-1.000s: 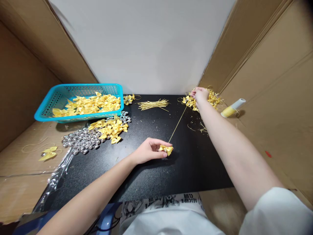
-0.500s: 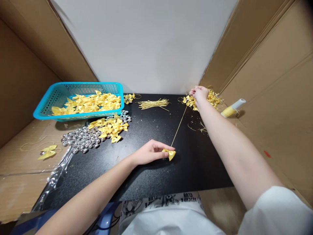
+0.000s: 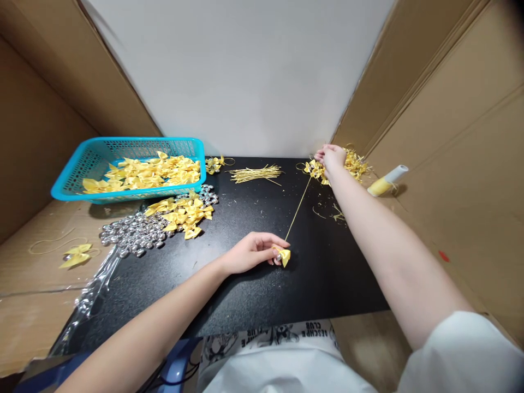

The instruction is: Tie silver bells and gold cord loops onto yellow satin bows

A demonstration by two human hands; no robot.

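Note:
My left hand (image 3: 256, 252) pinches a yellow ribbon bow (image 3: 286, 257) low over the middle of the black table. A silver bead (image 3: 279, 257) shows against the bow, beside my fingertips. From the bow a thin yellow cord (image 3: 298, 208) runs straight and taut up to the right. My right hand (image 3: 331, 157) is closed at the far right, in line with the cord's upper end; the exact grip is hard to make out. Under and behind that hand lies a pile of yellow bows with cords (image 3: 356, 164).
A turquoise basket (image 3: 127, 195) of yellow bows stands at the left. In front lie silver beads (image 3: 137, 233) and loose bows (image 3: 188, 214). Cut cords (image 3: 256, 174) lie at the back. A yellow-wound tube (image 3: 387, 181) stands tilted at right, by the cardboard wall (image 3: 446, 136).
My left fingers have shifted slightly on the bow, and the silver bead now shows more. The right hand is almost in the same place, with the cord still taut.

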